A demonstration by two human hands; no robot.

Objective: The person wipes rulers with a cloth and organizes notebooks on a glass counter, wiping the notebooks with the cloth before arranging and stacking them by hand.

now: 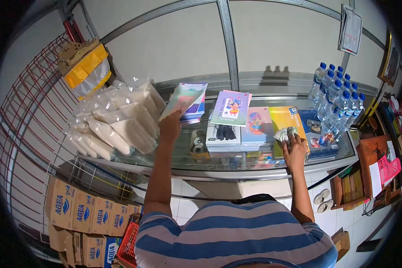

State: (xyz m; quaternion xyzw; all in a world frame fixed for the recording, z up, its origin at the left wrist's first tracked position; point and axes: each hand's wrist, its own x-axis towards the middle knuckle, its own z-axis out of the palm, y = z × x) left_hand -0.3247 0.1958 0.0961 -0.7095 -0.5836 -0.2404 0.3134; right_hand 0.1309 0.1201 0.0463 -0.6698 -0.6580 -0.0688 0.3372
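My left hand (pixel 170 121) grips the lower edge of a thin pale green-and-pink notebook (pixel 183 99), which is tilted over a stack of notebooks (pixel 195 117) with purple and blue covers. My right hand (pixel 295 151) is closed on a crumpled whitish cloth (pixel 283 134) and rests over a yellow-covered book (pixel 279 115). Between my hands lie a purple-and-green notebook (pixel 219 118) with a cartoon figure, a stack with a black-and-white cover (pixel 225 133), and a pink-covered stack (pixel 259 117). Dark blue books (pixel 315 123) lie right of the yellow one.
All this sits on a glass display counter (pixel 178 161). Clear bags of white grains (pixel 120 114) are piled at the left, beside a red wire rack (pixel 20 102). Water bottles (pixel 337 100) stand at the right. Cardboard boxes (pixel 82 210) and a red crate (pixel 128 243) are below left.
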